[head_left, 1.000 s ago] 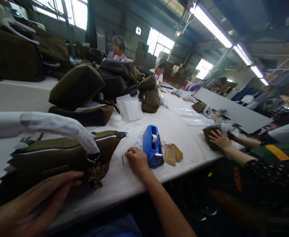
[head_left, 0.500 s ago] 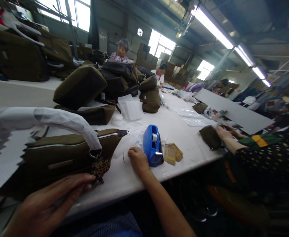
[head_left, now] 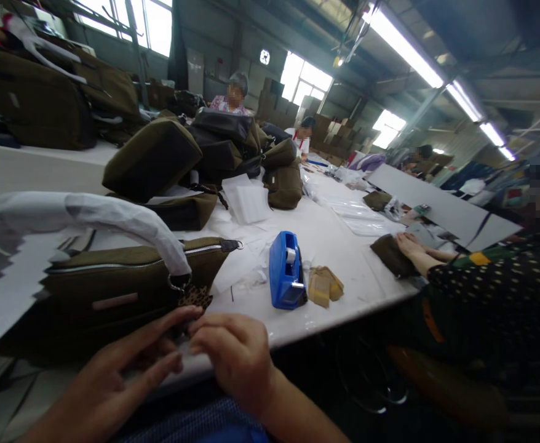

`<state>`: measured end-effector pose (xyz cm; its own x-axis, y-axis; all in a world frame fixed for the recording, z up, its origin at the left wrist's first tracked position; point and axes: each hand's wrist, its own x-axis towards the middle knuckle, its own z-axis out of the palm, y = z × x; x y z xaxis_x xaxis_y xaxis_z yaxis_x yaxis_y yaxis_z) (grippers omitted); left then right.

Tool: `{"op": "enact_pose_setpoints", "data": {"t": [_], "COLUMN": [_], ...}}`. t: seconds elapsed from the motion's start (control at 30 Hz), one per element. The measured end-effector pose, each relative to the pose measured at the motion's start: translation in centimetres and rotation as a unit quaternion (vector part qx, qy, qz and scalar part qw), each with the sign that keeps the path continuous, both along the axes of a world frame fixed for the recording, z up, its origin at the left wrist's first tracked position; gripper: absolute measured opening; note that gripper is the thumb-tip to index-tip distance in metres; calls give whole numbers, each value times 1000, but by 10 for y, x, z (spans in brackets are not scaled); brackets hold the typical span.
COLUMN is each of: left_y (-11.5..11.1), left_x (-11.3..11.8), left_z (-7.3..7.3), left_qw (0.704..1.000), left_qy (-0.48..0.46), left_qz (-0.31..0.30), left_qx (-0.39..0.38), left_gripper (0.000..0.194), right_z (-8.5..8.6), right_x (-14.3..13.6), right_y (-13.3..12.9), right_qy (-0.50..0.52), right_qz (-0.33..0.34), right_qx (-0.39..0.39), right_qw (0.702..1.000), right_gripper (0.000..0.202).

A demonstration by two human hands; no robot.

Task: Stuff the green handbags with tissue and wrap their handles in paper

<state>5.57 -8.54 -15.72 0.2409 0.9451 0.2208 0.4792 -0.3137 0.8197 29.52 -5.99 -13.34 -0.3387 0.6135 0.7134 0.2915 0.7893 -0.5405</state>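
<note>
An olive handbag with a silver zip and a handle wrapped in white paper stands on the table in front of me. A leopard-print tag hangs from its handle ring. My left hand is at the tag's lower edge, its fingers stretched out and the thumb apart. Beside its fingertips my right hand is closed in a pinch; anything between the fingers is too small or hidden to name. Right of the bag stands a blue tape dispenser.
Brown paper cards lie by the dispenser on the white table. Several olive bags are piled behind, with white foam sheets. At right a co-worker's hands rest on a small olive pouch.
My right hand has moved left from beside the tape dispenser to the tag, next to my left fingers. My left hand has shifted slightly right, its fingers now more spread.
</note>
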Motion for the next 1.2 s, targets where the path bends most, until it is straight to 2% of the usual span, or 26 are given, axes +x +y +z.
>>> {"op": "enact_pose_setpoints", "data": {"t": [0.07,0.1,0.17,0.27,0.33,0.4,0.43,0.5,0.57,0.67,0.77,0.83,0.9,0.97,1.1,1.2], "left_y": [-2,-3,-7,-10,-9,-6,-5,-2,-1,-1,1,4,7,10,14,17], "left_x": [10,16,24,23,14,4,1,-2,2,11,10,5,0,-1,12,20], "left_z": [10,15,24,27,23,17,15,14,17,26,38,44,47,48,45,42], "left_qw": [992,981,958,949,959,974,981,988,991,994,996,998,990,981,977,975], "left_qy": [-47,-71,-94,-81,-51,-4,20,58,69,54,40,35,29,31,50,59], "left_qz": [-68,-102,-135,-105,-64,-46,-42,-44,-49,-59,-37,34,135,193,205,211], "left_qx": [-97,-152,-235,-285,-272,-222,-188,-134,-105,-77,-64,-49,-20,3,30,34], "left_gripper": [63,62,55,49,49,48,47,42,36,40,39,36,44,50,60,59], "right_z": [16,21,24,17,8,-1,-5,-10,-13,-15,-17,-15,-13,-11,-14,-18], "right_x": [-8,-9,-5,12,23,28,27,19,8,0,5,11,12,7,-13,-23], "right_y": [-17,-20,-19,-8,-3,-3,-5,-12,-19,-21,-14,-7,-1,3,9,10], "right_qy": [49,74,126,162,150,111,85,33,-6,-26,13,77,136,163,179,206], "right_qz": [58,58,5,-104,-155,-203,-216,-185,-92,6,11,-11,-34,-35,5,30], "right_qx": [10,6,-20,-72,-78,-35,-2,49,46,10,-37,-99,-154,-192,-265,-294], "right_qw": [997,996,992,979,973,972,973,981,995,1000,999,992,978,967,947,933], "right_gripper": [18,17,13,19,18,19,26,42,48,29,22,20,21,21,18,16]}}
